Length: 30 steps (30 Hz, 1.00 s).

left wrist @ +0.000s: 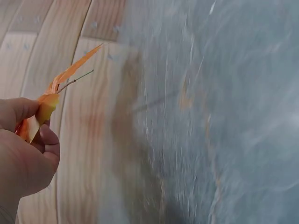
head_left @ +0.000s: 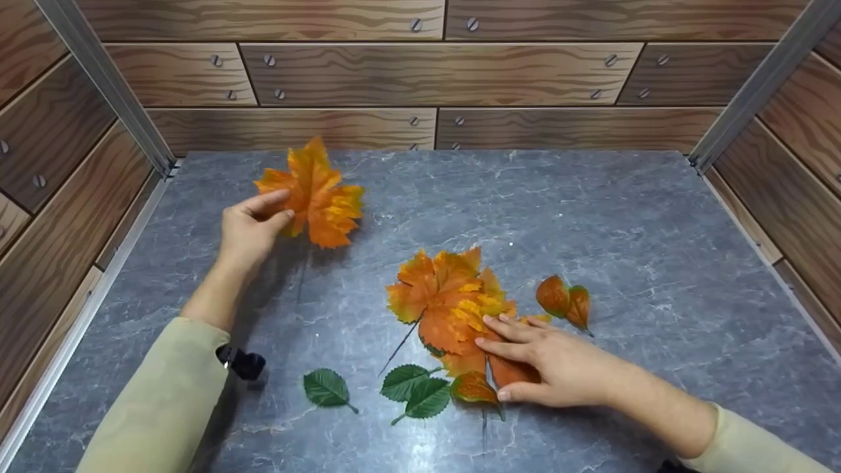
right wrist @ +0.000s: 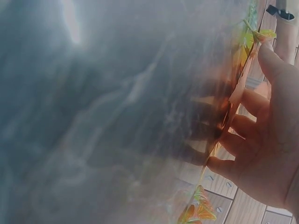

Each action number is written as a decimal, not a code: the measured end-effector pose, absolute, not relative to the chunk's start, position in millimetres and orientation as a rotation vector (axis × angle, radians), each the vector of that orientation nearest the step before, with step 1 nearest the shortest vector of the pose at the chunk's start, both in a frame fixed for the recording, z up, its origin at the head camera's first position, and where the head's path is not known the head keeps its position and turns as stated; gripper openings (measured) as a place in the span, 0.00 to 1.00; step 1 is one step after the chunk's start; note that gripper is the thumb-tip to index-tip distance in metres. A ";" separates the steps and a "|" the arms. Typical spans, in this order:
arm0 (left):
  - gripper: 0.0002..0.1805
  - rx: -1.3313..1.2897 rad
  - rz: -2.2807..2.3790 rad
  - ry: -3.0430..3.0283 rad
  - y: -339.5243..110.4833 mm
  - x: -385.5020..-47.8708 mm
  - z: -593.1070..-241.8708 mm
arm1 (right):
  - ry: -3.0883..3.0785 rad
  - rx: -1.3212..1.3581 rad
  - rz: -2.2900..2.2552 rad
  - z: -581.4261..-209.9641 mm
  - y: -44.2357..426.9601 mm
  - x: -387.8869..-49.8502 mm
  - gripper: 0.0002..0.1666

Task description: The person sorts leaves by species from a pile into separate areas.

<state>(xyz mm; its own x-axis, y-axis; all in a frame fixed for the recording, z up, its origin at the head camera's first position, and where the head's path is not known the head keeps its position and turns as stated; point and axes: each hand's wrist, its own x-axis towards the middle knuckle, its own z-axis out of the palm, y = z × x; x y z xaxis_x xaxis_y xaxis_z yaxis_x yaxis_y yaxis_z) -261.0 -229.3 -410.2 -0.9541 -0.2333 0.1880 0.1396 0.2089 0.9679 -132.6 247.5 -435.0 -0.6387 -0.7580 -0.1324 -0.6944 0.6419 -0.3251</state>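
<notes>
In the head view my left hand [head_left: 253, 226] pinches an orange-yellow artificial maple leaf [head_left: 318, 200] between thumb and fingers, above the back left of the table. Its thin stem shows in the left wrist view, where the leaf [left wrist: 46, 105] is seen nearly edge-on. My right hand [head_left: 558, 368] lies palm down with fingers spread on a pile of similar orange maple leaves [head_left: 440, 295]. Part of the pile is hidden under that hand. By its thumb is a small red-green leaf [head_left: 474, 387]. Near its fingers in the right wrist view are more small leaves [right wrist: 203, 205].
Two green leaves [head_left: 427, 397] lie in front of the pile, and a single green leaf [head_left: 326, 387] is to their left. Small red-orange leaves [head_left: 553, 295] sit right of the pile. Wood-patterned walls [head_left: 433, 72] border the grey marbled table [head_left: 624, 217].
</notes>
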 end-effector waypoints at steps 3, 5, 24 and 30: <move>0.20 0.173 -1.818 -2.183 -241.4 -270.8 -414.5 | 2.605 -1.191 -0.374 -435.0 247.9 -132.6 0.46; 0.21 0.219 -1.828 -2.190 -249.6 -275.7 -416.9 | 2.605 -1.187 -0.377 -434.8 248.1 -132.4 0.45; 0.28 0.433 -1.796 -2.348 -288.5 -294.2 -445.2 | 2.601 -1.155 -0.365 -435.3 247.6 -130.8 0.45; 0.29 0.457 -1.779 -2.432 -296.3 -294.0 -449.6 | 2.616 -1.222 -0.388 -435.2 248.1 -132.0 0.44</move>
<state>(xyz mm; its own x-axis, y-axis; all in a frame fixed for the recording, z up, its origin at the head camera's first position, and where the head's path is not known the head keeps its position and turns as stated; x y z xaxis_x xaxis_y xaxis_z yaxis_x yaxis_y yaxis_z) -294.0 -296.3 -449.6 -0.9507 -0.2937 -0.0998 -0.1841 0.2754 0.9435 -132.0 248.1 -435.2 -0.6268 -0.7737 -0.0925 -0.7136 0.6176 -0.3307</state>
